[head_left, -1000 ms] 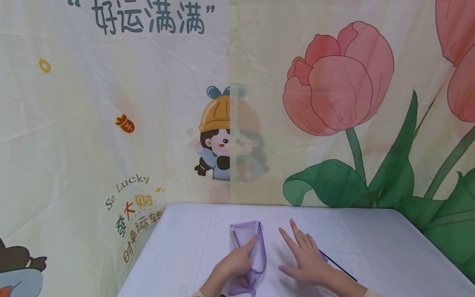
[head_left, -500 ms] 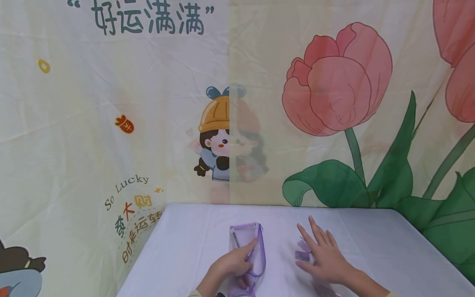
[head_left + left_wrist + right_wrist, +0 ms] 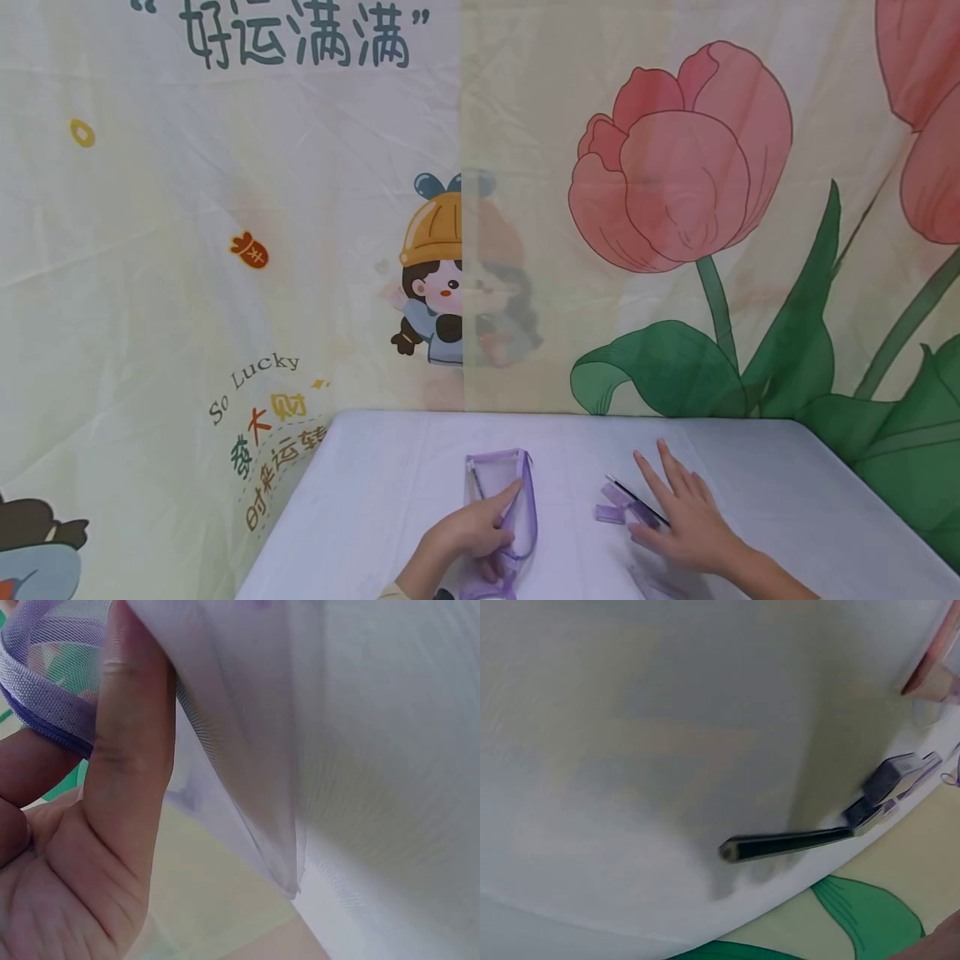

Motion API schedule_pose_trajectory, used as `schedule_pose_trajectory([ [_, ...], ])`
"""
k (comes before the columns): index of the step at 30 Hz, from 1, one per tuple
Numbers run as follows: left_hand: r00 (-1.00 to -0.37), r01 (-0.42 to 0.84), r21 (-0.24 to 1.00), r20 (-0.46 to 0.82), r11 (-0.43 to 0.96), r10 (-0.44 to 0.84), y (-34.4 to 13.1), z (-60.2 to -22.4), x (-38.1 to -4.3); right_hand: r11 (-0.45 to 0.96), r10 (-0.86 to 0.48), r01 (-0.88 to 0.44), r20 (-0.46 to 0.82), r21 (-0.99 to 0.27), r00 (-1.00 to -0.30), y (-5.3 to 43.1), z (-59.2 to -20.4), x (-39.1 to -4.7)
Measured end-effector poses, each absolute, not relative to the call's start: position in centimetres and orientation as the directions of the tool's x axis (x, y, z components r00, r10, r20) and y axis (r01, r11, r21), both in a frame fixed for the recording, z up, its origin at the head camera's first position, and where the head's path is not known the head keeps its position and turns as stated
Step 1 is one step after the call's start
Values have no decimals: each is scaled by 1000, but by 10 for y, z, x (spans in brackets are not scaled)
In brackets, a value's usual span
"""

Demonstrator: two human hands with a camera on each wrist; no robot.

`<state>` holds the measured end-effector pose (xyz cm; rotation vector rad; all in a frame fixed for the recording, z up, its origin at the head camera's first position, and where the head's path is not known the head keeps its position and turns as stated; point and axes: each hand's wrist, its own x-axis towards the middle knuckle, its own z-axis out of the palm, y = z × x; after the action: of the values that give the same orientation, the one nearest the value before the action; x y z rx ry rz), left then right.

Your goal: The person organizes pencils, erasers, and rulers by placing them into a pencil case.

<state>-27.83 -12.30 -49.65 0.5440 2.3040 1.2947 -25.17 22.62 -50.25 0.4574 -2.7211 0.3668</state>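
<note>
A purple-edged mesh pencil case (image 3: 528, 508) lies on the white table, a slim pen-like stick (image 3: 476, 483) showing through its left side. My left hand (image 3: 480, 527) grips the case; in the left wrist view its thumb (image 3: 131, 742) lies along the sheer mesh (image 3: 247, 735) beside the zip edge (image 3: 49, 705). To the right, my right hand (image 3: 693, 521) spreads its fingers and holds nothing. Beside its thumb, a dark pen (image 3: 636, 498) lies across small purple blocks (image 3: 611, 514). The right wrist view shows the pen (image 3: 787, 845) end-on near the blocks (image 3: 891, 780).
Below the right hand lies a faint transparent item (image 3: 656, 583), its kind unclear. A small black object (image 3: 444, 594) peeks out by the left wrist. The white table (image 3: 390, 467) ends at a printed cloth backdrop (image 3: 517, 208).
My right hand has moved to the right with fingers spread, bringing the purple blocks into sight. The dark pen, earlier at that hand's right, now lies at its left. The left hand stays put.
</note>
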Motion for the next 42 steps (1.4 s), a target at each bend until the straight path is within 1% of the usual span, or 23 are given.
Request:
schedule_pose_trajectory([
  [7, -822, 117, 869, -187, 481, 538, -122, -499, -278, 929, -274, -347, 396, -126, -876, 246, -508, -252],
  [11, -824, 123, 863, -187, 490, 535, -121, -498, -278, 939, -261, -323, 371, -117, -891, 256, -512, -251],
  [15, -820, 115, 864, -196, 491, 537, -120, -498, -279, 946, -213, -270, 283, -179, -935, 263, -515, -252],
  [19, -813, 103, 871, -205, 481, 545, -120, -497, -279, 933, -139, -178, 142, -314, -980, 270, -515, -254],
  [22, -810, 95, 871, -214, 483, 546, -119, -496, -279, 894, -98, -110, 50, -435, -994, 273, -514, -256],
  [25, -809, 96, 865, -220, 492, 544, -119, -496, -279, 857, -83, -74, 4, -510, -997, 277, -516, -260],
  [36, -807, 106, 863, -215, 494, 549, -120, -492, -280, 827, -78, -6, -105, -562, -991, 281, -525, -274],
  [42, -808, 103, 859, -222, 502, 545, -119, -491, -281, 858, -126, -56, -103, -510, -987, 280, -524, -276],
])
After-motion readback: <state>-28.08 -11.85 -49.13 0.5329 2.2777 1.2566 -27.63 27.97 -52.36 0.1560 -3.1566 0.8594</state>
